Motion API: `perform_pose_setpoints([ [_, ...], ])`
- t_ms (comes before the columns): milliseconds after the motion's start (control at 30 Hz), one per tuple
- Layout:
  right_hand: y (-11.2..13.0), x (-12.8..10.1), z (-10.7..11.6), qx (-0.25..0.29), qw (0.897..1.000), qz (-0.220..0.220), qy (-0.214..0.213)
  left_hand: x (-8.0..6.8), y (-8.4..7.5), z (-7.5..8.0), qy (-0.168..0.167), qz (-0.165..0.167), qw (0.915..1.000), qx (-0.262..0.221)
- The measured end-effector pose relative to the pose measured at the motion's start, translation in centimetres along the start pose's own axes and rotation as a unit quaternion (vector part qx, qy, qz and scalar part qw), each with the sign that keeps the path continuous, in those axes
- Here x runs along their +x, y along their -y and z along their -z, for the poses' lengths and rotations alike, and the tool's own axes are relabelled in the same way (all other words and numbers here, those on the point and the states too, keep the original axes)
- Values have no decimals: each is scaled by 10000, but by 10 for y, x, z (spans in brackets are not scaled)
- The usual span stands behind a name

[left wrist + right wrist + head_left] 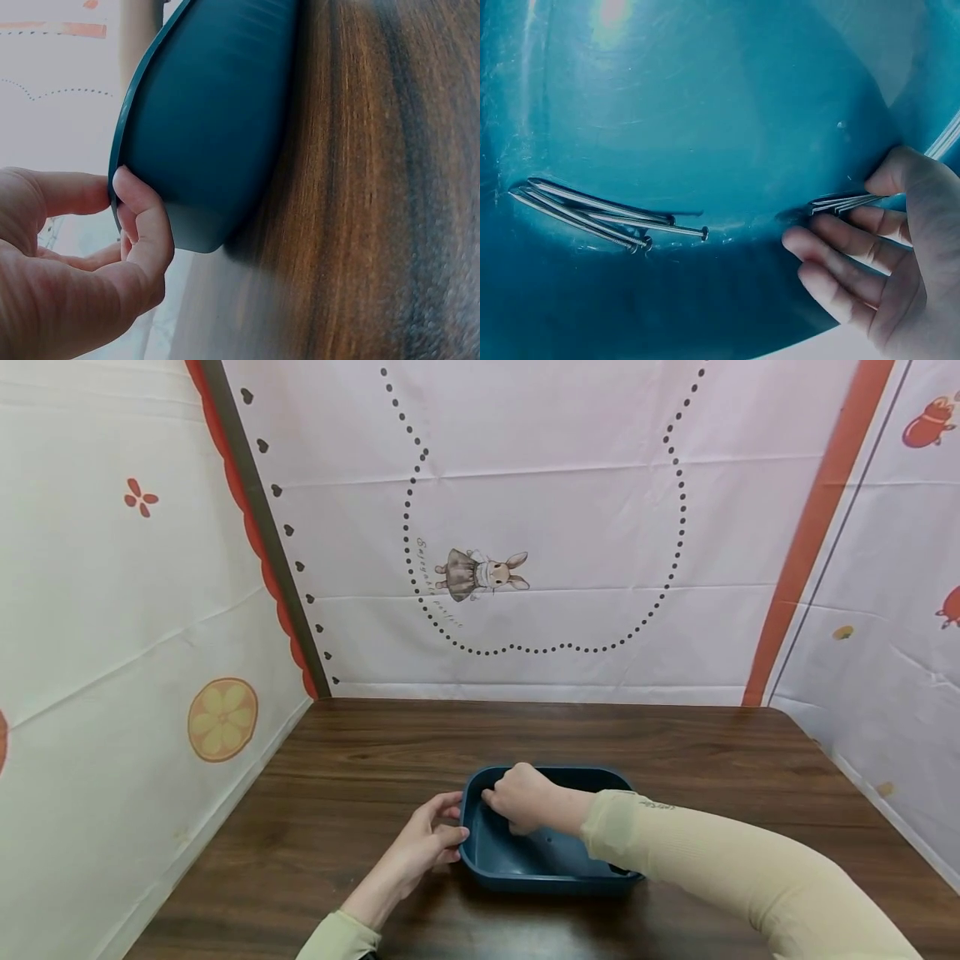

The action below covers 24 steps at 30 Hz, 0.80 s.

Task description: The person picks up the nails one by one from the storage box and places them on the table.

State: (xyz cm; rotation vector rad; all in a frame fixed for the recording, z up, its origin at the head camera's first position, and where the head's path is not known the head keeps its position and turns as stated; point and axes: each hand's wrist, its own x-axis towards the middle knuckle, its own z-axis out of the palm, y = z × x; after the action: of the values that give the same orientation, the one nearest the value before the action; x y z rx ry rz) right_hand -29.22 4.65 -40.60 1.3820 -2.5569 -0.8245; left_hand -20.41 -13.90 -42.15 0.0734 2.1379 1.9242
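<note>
Nails [592, 214] lay in a loose bundle on the floor of one dark teal tub [525, 858], which sat on the brown wooden table [675, 752] just in front of the person. In the right wrist view that bundle ran lengthwise across the picture, heads toward the right, points gathered at the left; four nails could be made out, though overlapping shafts made the count uncertain. A second, smaller bunch [844, 202] was pinched between the thumb and fingers of the right hand [885, 247], its tips aimed left toward the loose bundle; two or three shafts showed, the rest hidden behind the thumb.

In the head view the right hand [525, 797] reached down inside the tub, near its left end, fingers curled. The tub's long axis ran left to right across the table.

The left hand [427, 843] gripped the tub's left rim from outside: in the left wrist view its thumb and a bent forefinger [142, 217] clamped the edge of the tub [217, 112].

Printed white sheets [570, 527] walled the table on three sides.
</note>
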Motion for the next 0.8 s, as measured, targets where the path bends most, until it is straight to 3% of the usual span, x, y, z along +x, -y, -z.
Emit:
perform_pose_setpoints([
  [800, 0, 2, -2, -452, 9989, 60, -95, 1, 1, 2, 85, 70, 9999, -15],
])
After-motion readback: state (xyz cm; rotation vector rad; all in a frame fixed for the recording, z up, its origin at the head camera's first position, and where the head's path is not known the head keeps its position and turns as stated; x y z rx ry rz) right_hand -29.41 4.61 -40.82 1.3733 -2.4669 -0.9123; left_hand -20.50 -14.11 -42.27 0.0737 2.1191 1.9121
